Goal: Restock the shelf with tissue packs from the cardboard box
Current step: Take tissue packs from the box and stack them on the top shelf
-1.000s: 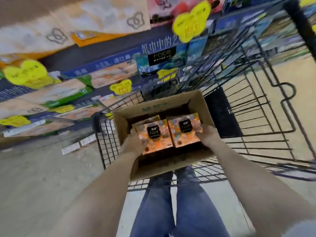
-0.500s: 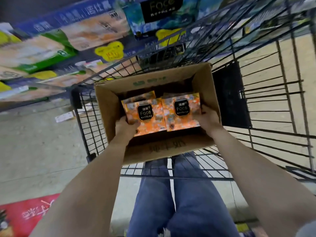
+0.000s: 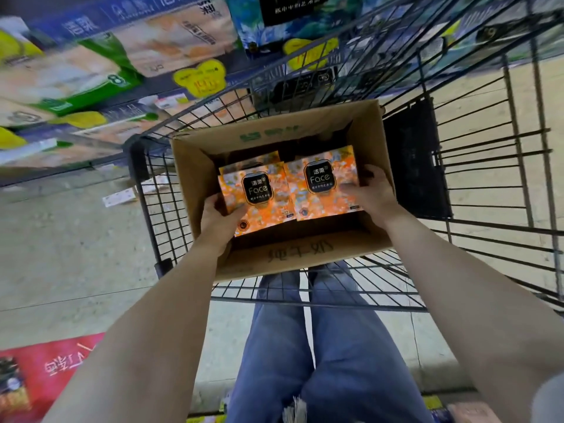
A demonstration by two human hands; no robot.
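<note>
An open cardboard box [image 3: 195, 166] sits in a black wire shopping cart [image 3: 494, 154]. Two orange tissue packs with black "Face" labels lie side by side over the box opening. My left hand [image 3: 218, 219] grips the lower left corner of the left tissue pack [image 3: 259, 199]. My right hand [image 3: 370, 192] holds the right edge of the right tissue pack [image 3: 323, 186]. More orange packs show just behind the left one, deeper in the box. The shelf [image 3: 100, 68] with other tissue goods runs along the upper left.
Yellow price tags [image 3: 200, 76] hang on the shelf edges. A red floor sticker [image 3: 45, 374] lies at the lower left. Paper labels [image 3: 119, 198] lie on the concrete floor by the cart. My legs in blue jeans [image 3: 308, 346] stand behind the cart.
The view has tipped down and closer to the box. Both hands stay closed on the two orange packs, which sit about as before over the box opening.
</note>
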